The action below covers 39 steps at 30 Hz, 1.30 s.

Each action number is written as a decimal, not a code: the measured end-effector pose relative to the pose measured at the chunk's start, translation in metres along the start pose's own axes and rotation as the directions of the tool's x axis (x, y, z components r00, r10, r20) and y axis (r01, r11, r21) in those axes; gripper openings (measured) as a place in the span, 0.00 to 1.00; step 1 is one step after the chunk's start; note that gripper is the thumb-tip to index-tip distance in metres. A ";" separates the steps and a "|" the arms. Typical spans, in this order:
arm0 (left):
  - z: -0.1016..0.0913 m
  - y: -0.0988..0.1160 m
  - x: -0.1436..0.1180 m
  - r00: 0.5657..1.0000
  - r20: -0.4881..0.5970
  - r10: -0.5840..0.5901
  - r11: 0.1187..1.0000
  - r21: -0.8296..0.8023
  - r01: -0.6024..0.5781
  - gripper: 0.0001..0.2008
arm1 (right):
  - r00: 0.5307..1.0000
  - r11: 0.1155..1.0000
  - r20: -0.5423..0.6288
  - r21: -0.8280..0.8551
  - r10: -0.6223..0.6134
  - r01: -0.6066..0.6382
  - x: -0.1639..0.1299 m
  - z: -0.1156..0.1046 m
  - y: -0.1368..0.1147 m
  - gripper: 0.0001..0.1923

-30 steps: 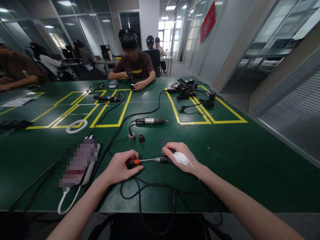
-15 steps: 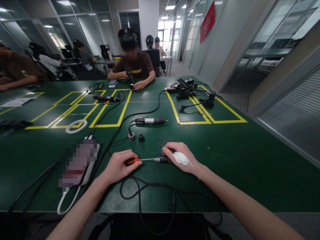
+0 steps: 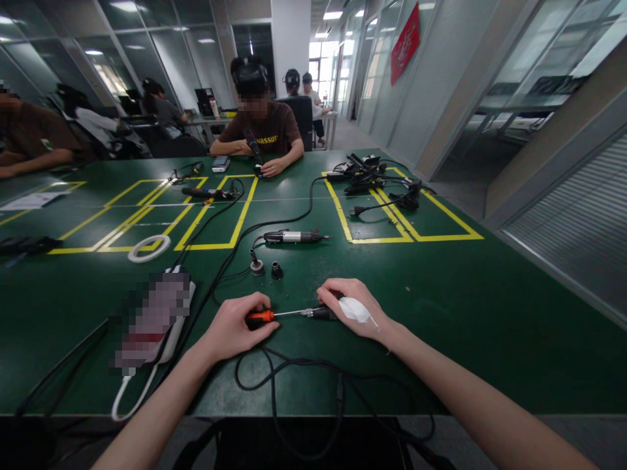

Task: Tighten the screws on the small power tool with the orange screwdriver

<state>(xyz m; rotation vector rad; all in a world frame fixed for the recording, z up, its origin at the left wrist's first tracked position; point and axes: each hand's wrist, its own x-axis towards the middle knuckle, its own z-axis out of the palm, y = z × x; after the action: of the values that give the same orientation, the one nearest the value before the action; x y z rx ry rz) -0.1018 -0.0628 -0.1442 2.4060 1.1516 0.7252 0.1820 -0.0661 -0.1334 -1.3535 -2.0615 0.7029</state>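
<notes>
My left hand (image 3: 238, 324) is curled around the handle of an orange and black screwdriver (image 3: 261, 316), with thumb and forefinger spread a little off its orange end. The thin shaft points right and meets the metal nose of a black electric screwdriver (image 3: 321, 313). My right hand (image 3: 353, 307), with a white patch on its back, is wrapped around that tool's body and hides most of it. Just beyond, two small parts stand on the table: a metal-and-black collar with a stem (image 3: 257, 266) and a black nose cone (image 3: 277, 270). Tiny screws (image 3: 273, 294) lie near them.
Another electric screwdriver (image 3: 294, 237) lies farther off. To the left are a phone (image 3: 157, 316) on a white power strip and a white tape ring (image 3: 149, 249). Black cables (image 3: 294, 361) loop near the front edge. A tool pile (image 3: 365, 173) sits back right; a co-worker (image 3: 259, 130) sits opposite.
My left thumb and forefinger have spread apart, showing more of the orange handle. The right hand and both tools have barely moved.
</notes>
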 end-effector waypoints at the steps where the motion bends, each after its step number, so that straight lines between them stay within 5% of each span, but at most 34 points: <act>1: 0.001 0.000 0.000 1.000 -0.007 -0.002 1.000 -0.006 0.002 0.09 | 1.000 1.000 0.000 -0.001 -0.003 0.003 0.000 0.000 0.000 0.18; 20: -0.001 -0.005 0.002 0.998 0.038 0.047 0.997 0.059 -0.049 0.19 | 1.000 1.000 -0.003 0.011 -0.013 0.013 0.000 -0.001 0.000 0.20; 30: 0.000 0.003 0.000 0.999 0.005 -0.032 0.999 -0.001 0.032 0.08 | 1.000 1.000 -0.015 0.012 -0.006 0.007 0.000 0.000 0.000 0.19; 39: -0.003 -0.001 0.001 1.000 0.006 0.029 0.999 -0.014 -0.029 0.14 | 1.000 1.000 0.004 0.003 0.005 -0.005 0.000 -0.001 -0.001 0.19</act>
<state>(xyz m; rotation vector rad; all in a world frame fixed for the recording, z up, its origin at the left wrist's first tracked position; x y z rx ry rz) -0.1032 -0.0612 -0.1421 2.4160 1.1079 0.7325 0.1815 -0.0664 -0.1321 -1.3572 -2.0604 0.7113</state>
